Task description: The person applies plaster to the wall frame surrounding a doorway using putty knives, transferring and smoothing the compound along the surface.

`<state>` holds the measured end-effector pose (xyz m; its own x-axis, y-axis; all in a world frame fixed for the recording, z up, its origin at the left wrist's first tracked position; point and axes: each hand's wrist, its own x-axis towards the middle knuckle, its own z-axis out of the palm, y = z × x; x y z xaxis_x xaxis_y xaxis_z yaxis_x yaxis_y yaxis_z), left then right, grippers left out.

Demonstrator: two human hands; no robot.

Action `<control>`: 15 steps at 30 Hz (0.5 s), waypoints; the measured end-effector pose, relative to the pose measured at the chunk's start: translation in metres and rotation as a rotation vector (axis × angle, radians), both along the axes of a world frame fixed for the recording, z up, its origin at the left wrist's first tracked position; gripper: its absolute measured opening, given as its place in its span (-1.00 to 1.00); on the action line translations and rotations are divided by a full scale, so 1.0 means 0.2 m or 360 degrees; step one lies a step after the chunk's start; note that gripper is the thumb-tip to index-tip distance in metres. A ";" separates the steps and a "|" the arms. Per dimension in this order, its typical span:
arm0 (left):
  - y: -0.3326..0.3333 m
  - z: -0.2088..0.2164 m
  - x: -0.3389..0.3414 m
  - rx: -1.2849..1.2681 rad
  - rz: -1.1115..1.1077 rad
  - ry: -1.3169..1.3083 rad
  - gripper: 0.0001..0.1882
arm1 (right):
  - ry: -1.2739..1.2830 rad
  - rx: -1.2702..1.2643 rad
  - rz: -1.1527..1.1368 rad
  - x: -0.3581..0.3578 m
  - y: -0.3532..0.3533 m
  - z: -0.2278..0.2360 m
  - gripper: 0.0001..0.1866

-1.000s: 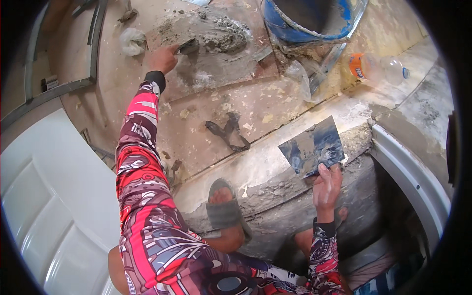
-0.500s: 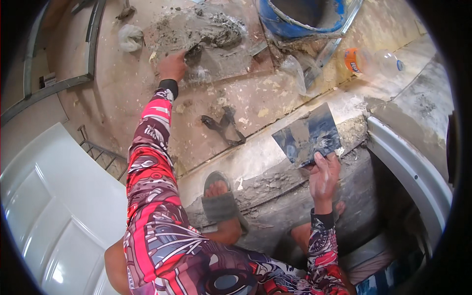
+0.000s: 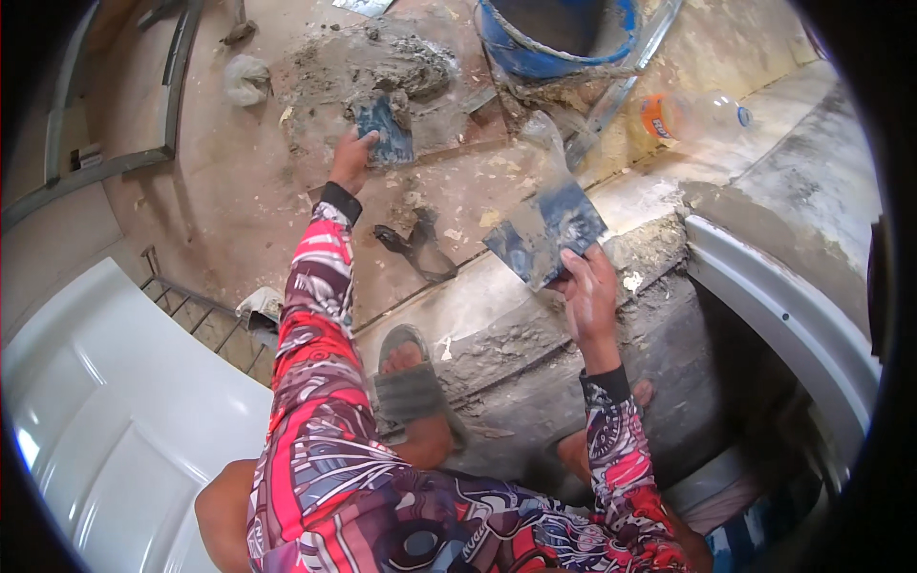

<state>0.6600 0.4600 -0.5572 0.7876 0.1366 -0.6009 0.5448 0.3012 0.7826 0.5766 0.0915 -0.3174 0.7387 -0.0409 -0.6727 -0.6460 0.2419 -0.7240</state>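
Note:
My left hand (image 3: 353, 160) is closed on the near edge of a small blue-grey flat plate (image 3: 390, 134), smeared with mortar, at the front edge of the mortar pile (image 3: 406, 69). A lump of grey mortar sits at the plate's far edge. My right hand (image 3: 587, 291) grips a larger dark blue square plate (image 3: 544, 234) by its near right corner, thumb on top. Grey mortar is spread over part of that plate, which is held above the ledge (image 3: 497, 325). Whether either plate has a handle underneath is hidden.
A blue bucket (image 3: 487, 43) stands at the back beside a metal bar (image 3: 621, 100). A plastic bottle (image 3: 702, 116) lies right of it. A dark strap-like piece (image 3: 418, 246) is on the floor. A white panelled door (image 3: 124, 411) stands left, a white frame (image 3: 793, 315) right.
My left hand has drawn back from the mortar and turned, bringing the small plate's face into view. My right hand and its plate sit further left and higher in view.

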 end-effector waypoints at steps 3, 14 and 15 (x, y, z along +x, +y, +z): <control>-0.15 0.27 0.03 0.0022 -0.0081 -0.0379 -0.77 | -0.0009 0.0304 -0.0014 0.06 0.00 -0.04 -0.74; -0.58 1.58 0.02 0.1057 -0.0684 -0.1613 -0.71 | -0.0076 0.1015 -0.0196 0.27 0.06 0.26 -0.82; -0.61 1.63 0.00 0.1071 -0.0655 -0.1677 -0.71 | -0.0107 0.1010 -0.0201 0.26 0.04 0.28 -0.82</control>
